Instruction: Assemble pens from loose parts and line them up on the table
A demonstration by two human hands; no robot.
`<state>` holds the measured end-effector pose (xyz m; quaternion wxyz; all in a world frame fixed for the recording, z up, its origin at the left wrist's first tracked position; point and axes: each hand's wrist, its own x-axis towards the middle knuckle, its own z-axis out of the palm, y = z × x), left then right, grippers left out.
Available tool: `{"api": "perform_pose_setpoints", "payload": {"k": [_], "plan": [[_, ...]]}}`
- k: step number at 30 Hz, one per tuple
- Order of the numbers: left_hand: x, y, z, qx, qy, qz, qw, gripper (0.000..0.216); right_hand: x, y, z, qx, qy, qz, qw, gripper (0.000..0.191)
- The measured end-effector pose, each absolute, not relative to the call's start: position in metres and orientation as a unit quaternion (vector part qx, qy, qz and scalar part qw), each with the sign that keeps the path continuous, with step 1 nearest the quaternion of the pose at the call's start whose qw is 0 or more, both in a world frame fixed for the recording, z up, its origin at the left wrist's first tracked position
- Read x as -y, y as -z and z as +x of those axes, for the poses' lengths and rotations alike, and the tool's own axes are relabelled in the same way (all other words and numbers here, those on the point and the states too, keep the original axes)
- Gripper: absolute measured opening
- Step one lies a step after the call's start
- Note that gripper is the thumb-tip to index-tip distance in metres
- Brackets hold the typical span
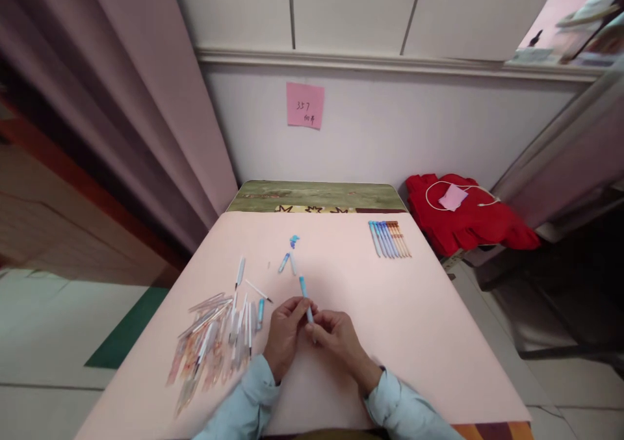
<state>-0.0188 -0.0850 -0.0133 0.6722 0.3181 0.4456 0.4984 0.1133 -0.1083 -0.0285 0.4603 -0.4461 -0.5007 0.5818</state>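
A light-blue pen (303, 288) stands tilted between my hands, its bright blue end pointing away from me. My left hand (286, 333) pinches it around the middle, fingers closed. Lower down, the closed fingers of my right hand (340, 341) grip the near end of the same pen. Just beyond lie two short blue pen parts (283, 262) and a few small blue pieces (294, 240). Left of my left hand is another blue pen part (260, 314), beside a loose pile of white refills and clear tubes (238, 326).
At the table's far right, several pens (389, 239) lie in a row, blue to brown. Pinkish strips (214, 362) spread at the left. A red cloth (463, 222) with a white cable sits beyond the right edge. A pink note (305, 105) is on the wall.
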Motion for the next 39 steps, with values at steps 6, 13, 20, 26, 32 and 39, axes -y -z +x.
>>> {"api": "perform_pose_setpoints", "payload": {"k": [6, 13, 20, 26, 32, 39], "plan": [[0.083, 0.012, -0.018, -0.514, -0.504, 0.354, 0.597, 0.026, 0.107, 0.033, 0.110, 0.434, -0.614, -0.457, 0.475, 0.022], [0.082, 0.014, -0.019, -0.520, -0.509, 0.359, 0.585, 0.035, 0.092, 0.029, 0.125, 0.456, -0.554, -0.520, 0.463, 0.018], [0.083, 0.015, -0.018, -0.499, -0.482, 0.376, 0.614, 0.036, 0.000, 0.001, 0.229, 0.507, -0.170, -0.763, 0.363, 0.024], [0.083, 0.014, -0.017, -0.492, -0.475, 0.390, 0.617, 0.033, -0.042, 0.000, 0.255, 0.512, -0.067, -0.831, 0.208, 0.019], [0.083, 0.011, -0.016, -0.480, -0.474, 0.397, 0.622, 0.031, -0.050, 0.005, 0.253, 0.507, -0.069, -0.829, 0.225, 0.020], [0.084, 0.013, -0.015, -0.482, -0.474, 0.390, 0.625, 0.029, -0.029, 0.009, 0.238, 0.493, -0.155, -0.769, 0.376, 0.032]]}}
